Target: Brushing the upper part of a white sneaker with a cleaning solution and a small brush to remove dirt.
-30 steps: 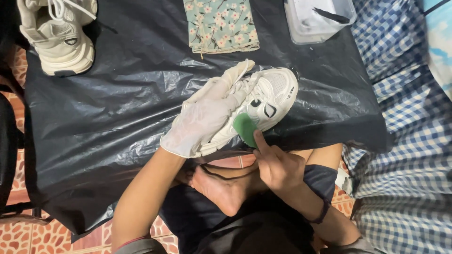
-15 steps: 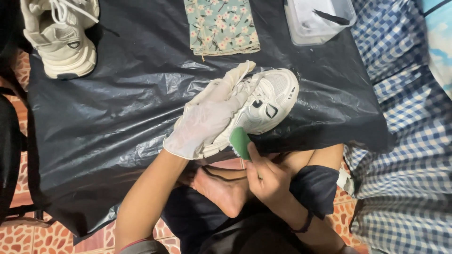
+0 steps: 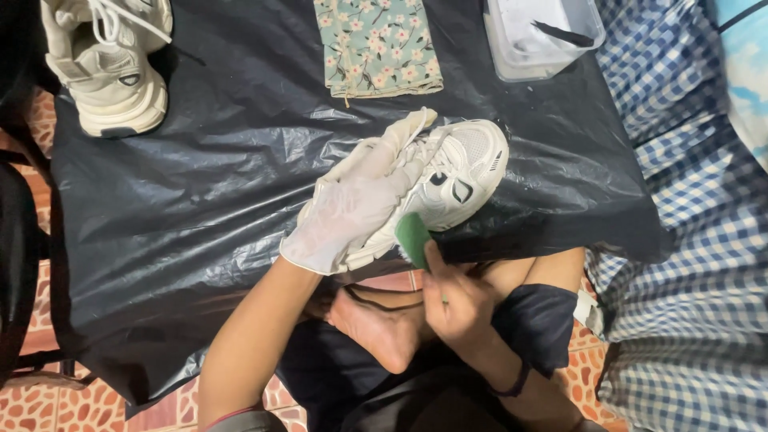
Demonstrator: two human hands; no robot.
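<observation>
While gloved left hand (image 3: 352,204) steadies it, sneaker (image 3: 452,176) points upper right.

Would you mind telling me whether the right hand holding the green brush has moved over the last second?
Yes. The right hand has drawn back toward the person, away from the white sneaker, which lies in place on the black plastic sheet; the green brush came with it.

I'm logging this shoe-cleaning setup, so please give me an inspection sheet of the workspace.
Surface: black plastic sheet, wrinkled, spread over tiled floor.
Job's things: white sneaker on the sheet; green brush against its side.
Clutter: second sneaker; floral cloth; clear plastic tub.
Grippers: gloved left hand grips the sneaker; bare right hand holds the brush.
Cables: nothing seen.
Surroundings: blue checked fabric to the right.
</observation>
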